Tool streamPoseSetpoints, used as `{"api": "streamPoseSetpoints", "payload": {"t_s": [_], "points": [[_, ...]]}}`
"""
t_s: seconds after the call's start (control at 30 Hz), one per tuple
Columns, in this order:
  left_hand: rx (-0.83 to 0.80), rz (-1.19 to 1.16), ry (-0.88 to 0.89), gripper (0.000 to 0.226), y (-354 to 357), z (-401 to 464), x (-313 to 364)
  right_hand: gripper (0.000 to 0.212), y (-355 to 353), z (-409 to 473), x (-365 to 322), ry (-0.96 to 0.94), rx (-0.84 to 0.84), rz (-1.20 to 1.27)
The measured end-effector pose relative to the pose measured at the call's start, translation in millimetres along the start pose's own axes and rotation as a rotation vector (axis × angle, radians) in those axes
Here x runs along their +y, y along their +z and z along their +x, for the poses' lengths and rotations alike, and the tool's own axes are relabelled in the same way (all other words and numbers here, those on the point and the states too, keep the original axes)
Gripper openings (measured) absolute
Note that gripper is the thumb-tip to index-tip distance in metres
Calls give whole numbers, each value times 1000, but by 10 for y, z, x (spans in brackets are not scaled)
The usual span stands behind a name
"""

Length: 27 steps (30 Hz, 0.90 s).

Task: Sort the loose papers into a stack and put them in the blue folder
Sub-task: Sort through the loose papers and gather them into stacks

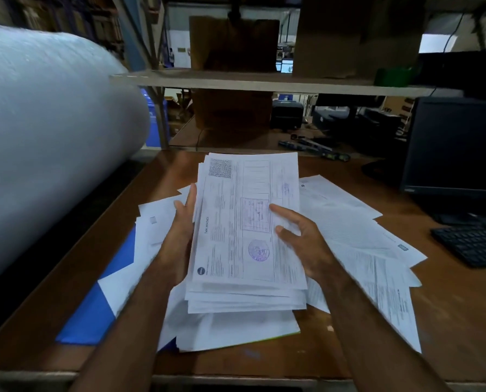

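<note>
Lying partly buried at the left of the desk [448, 321], the blue folder [94, 315] is waiting under loose sheets [358, 230]. Person's left hand [181, 222] is bracing the left edge of the paper stack [247, 230], thumb on the front and fingers behind, likely squaring the edges. Right hand [298, 241] is clamping the right edge, thumb on top. Stack is sitting raised over the scattered sheets, long axis running away from the person, top edge pointing toward the shelf [264, 83], print facing up.

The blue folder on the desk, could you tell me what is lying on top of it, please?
Loose papers cover most of the blue folder; only its left part shows. Both hands hold a stack above. Its right side is hidden.
</note>
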State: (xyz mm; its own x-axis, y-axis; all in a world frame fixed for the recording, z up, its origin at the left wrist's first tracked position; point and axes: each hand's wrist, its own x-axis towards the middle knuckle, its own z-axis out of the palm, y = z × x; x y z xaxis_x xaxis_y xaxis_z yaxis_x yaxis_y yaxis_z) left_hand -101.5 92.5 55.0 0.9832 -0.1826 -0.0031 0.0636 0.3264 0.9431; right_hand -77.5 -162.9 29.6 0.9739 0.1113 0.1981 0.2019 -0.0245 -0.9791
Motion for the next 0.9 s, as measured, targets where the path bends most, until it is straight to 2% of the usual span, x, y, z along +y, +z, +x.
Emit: {"api": "streamPoseSetpoints", "payload": {"t_s": [0.03, 0.1, 0.2, 0.3, 0.47, 0.63, 0.73, 0.8, 0.9], "points": [[-16, 35, 10, 58, 33, -12, 28, 43, -9, -3, 5, -14, -2, -30], [-29, 166, 69, 44, 3, -35, 50, 43, -18, 3, 2, -22, -7, -81], [-60, 312, 116, 60, -52, -37, -1, 45, -3, 17, -3, -16, -49, -109], [-47, 305, 134, 61, -51, -55, -42, 50, -17, 0, -23, 0, -101, -92], [-41, 281, 99, 64, -123, -35, -64, 82, -49, 15, -23, 33, -123, -231], [6, 276, 118, 71, -266, 23, -158, 94, -287, 39, -47, 108, -5, -278], [41, 298, 112, 72, -408, 33, -231, 94, -751, 40, 15, 187, -1, -655], [63, 309, 108, 73, -480, 45, -259, 102, -1075, 21, 114, 294, -115, -955], [72, 290, 108, 74, -519, 63, -283, 125, -1358, -7, 234, 483, -277, -1112]]}}
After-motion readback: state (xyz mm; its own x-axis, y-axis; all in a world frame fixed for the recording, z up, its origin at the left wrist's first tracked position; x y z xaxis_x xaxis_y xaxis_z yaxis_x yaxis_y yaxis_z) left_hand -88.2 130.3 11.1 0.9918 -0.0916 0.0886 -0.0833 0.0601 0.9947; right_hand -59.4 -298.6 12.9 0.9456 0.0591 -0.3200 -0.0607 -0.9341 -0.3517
